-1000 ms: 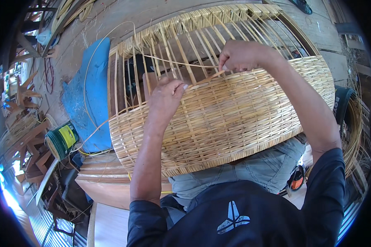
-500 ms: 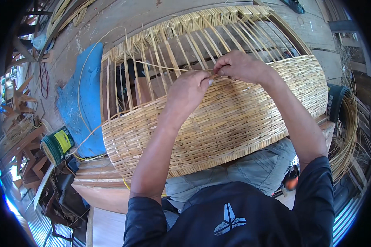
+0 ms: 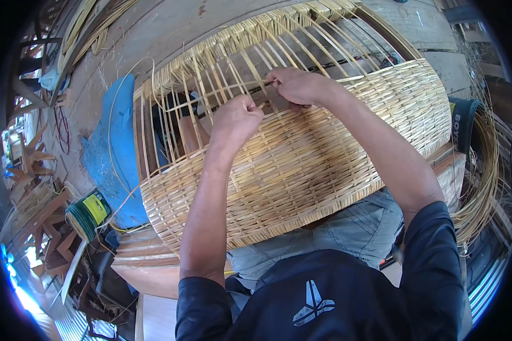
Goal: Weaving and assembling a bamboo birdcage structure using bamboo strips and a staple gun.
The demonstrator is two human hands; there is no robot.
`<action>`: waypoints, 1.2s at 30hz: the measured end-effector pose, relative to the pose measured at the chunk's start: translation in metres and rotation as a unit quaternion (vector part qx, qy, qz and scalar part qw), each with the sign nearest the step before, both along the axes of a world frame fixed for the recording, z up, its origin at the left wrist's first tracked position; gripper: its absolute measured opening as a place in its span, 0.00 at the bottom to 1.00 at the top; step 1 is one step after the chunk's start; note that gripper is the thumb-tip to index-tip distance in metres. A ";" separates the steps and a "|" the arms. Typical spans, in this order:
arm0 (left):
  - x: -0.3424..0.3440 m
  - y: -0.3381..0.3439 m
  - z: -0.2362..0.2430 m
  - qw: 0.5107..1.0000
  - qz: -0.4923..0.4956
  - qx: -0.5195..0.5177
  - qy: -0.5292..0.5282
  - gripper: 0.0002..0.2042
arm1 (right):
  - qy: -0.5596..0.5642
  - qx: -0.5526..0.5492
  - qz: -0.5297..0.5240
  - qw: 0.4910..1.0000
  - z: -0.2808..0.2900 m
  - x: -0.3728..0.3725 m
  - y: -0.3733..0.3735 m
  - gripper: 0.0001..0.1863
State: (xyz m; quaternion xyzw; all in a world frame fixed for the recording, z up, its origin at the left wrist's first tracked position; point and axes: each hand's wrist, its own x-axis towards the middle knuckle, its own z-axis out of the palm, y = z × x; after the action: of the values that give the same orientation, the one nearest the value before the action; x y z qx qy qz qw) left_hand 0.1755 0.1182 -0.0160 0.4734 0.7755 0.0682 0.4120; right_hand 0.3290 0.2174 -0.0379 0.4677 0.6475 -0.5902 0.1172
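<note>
A curved, half-woven rattan panel [image 3: 290, 176] lies across my lap, with bare upright spokes [image 3: 318, 45] over a wooden frame. My left hand [image 3: 238, 118] is closed at the top edge of the weave, its thumb and fingers pinched on what looks like a thin rattan strip [image 3: 141, 192], which trails out at the left side. My right hand [image 3: 294, 86] is a little higher and to the right, fingers bent and pinched among the spokes on a strip, its fingertips partly hidden.
A blue cushion [image 3: 114, 148] lies left of the panel, near a green cylindrical container [image 3: 88, 215] and wood pieces [image 3: 40, 156]. Coiled rattan [image 3: 483, 176] sits at a dark container [image 3: 465, 122] on the right. A wooden bench [image 3: 131, 261] is below the panel.
My right hand has moved left and up along the spokes. My left hand moved right toward it, then back a little, leaving the two apart. The view has shifted slightly.
</note>
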 end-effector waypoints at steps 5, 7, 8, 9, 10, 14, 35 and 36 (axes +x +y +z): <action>0.006 0.007 -0.006 0.999 -0.027 -0.017 0.021 0.12 | 0.029 0.042 0.060 0.997 -0.014 -0.010 0.006 0.13; 0.008 0.005 -0.006 1.000 -0.018 -0.004 0.009 0.12 | -0.026 0.148 0.151 0.977 -0.013 -0.016 0.009 0.11; 0.009 0.004 -0.006 1.000 -0.010 -0.002 0.001 0.13 | -0.058 0.198 0.197 0.958 -0.012 -0.019 0.009 0.11; 0.008 0.002 -0.007 1.000 0.001 0.001 -0.005 0.13 | -0.076 0.172 0.201 0.961 -0.009 -0.022 0.010 0.11; 0.008 0.001 -0.007 1.000 -0.006 0.009 -0.006 0.13 | -0.099 0.145 0.205 0.963 -0.006 -0.023 0.011 0.11; 0.008 -0.001 -0.012 0.999 -0.020 0.035 -0.003 0.14 | -0.137 0.106 0.167 0.971 0.008 -0.024 0.012 0.12; -0.007 -0.012 -0.008 0.991 -0.069 0.053 -0.101 0.12 | -0.100 0.245 0.224 0.938 0.031 0.007 0.002 0.14; -0.007 -0.012 -0.008 0.991 -0.061 0.051 -0.106 0.12 | -0.084 0.261 0.203 0.940 0.031 0.010 0.001 0.15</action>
State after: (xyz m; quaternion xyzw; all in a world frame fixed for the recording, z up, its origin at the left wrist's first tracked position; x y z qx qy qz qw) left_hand 0.1682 0.1060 -0.0245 0.5301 0.6926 0.1328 0.4708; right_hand 0.3388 0.2186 -0.0071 0.3882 0.8477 -0.3233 0.1621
